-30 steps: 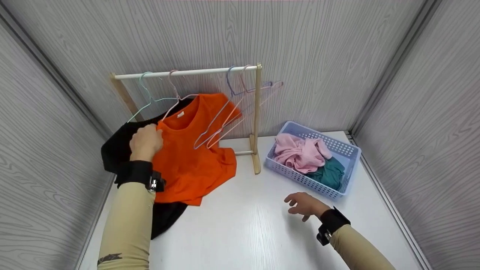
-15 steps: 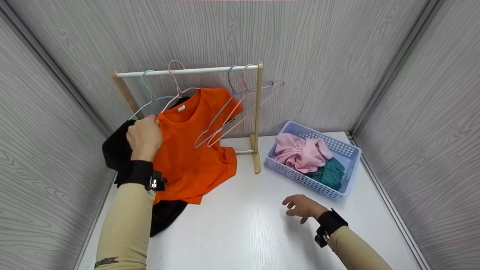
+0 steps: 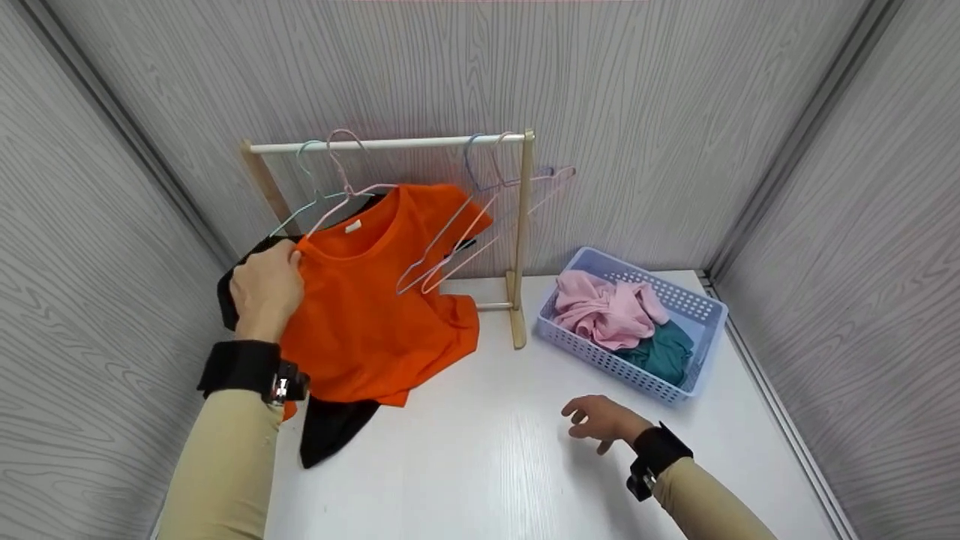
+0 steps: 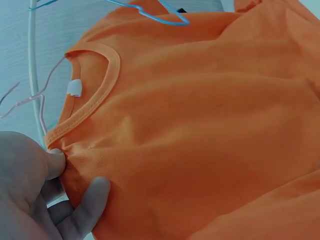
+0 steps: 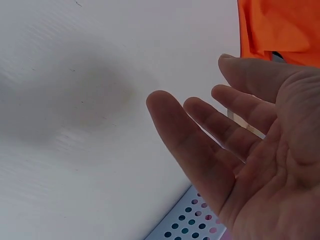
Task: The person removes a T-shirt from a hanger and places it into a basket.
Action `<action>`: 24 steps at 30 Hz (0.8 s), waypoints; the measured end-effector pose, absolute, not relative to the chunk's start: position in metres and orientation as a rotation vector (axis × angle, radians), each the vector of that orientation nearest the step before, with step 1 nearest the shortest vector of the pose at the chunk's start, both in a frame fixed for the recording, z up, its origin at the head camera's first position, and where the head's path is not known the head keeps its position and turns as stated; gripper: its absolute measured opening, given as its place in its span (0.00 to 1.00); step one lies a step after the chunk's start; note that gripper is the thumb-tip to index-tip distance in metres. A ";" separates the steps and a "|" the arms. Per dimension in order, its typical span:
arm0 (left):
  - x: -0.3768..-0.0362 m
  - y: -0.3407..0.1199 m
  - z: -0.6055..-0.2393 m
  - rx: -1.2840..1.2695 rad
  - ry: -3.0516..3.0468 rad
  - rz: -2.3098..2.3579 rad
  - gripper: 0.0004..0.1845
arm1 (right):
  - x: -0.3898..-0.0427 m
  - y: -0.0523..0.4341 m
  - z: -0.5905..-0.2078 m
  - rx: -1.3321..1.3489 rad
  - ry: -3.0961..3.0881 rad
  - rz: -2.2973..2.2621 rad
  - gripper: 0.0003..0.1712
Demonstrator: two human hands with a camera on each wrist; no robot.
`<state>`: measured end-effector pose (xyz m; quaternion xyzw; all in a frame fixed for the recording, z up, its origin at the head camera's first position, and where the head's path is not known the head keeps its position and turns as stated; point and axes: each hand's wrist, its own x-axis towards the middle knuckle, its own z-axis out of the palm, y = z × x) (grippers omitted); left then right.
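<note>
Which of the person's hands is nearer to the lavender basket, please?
The right hand is nearer, hovering open just in front of the lavender basket. The left hand is far across, pinching the orange T-shirt.

Left hand (image 3: pixel 266 289) gripping orange shirt (image 3: pixel 375 315), right hand (image 3: pixel 600 420) relaxed

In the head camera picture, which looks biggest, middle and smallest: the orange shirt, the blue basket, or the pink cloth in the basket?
1. orange T-shirt
2. blue basket, though it sits about as far away
3. pink cloth, which lies inside the basket
</note>
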<state>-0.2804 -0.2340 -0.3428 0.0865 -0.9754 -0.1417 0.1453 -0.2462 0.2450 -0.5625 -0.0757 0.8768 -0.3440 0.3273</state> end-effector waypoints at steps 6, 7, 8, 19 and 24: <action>-0.259 -0.258 -0.376 0.231 -2.840 -0.449 0.14 | -0.242 0.243 -0.567 -0.211 2.308 -0.911 0.21; -0.255 -0.262 -0.382 0.230 -2.848 -0.453 0.14 | -0.242 0.242 -0.567 -0.217 2.308 -0.909 0.21; -0.250 -0.266 -0.388 0.229 -2.857 -0.456 0.14 | -0.242 0.242 -0.567 -0.221 2.307 -0.907 0.22; -0.215 -0.301 -0.437 0.118 -3.038 -0.382 0.12 | -0.239 0.237 -0.567 -0.252 2.296 -0.896 0.22; -0.209 -0.299 -0.443 0.018 -3.109 -0.409 0.14 | -0.241 0.236 -0.564 -0.271 2.287 -0.901 0.22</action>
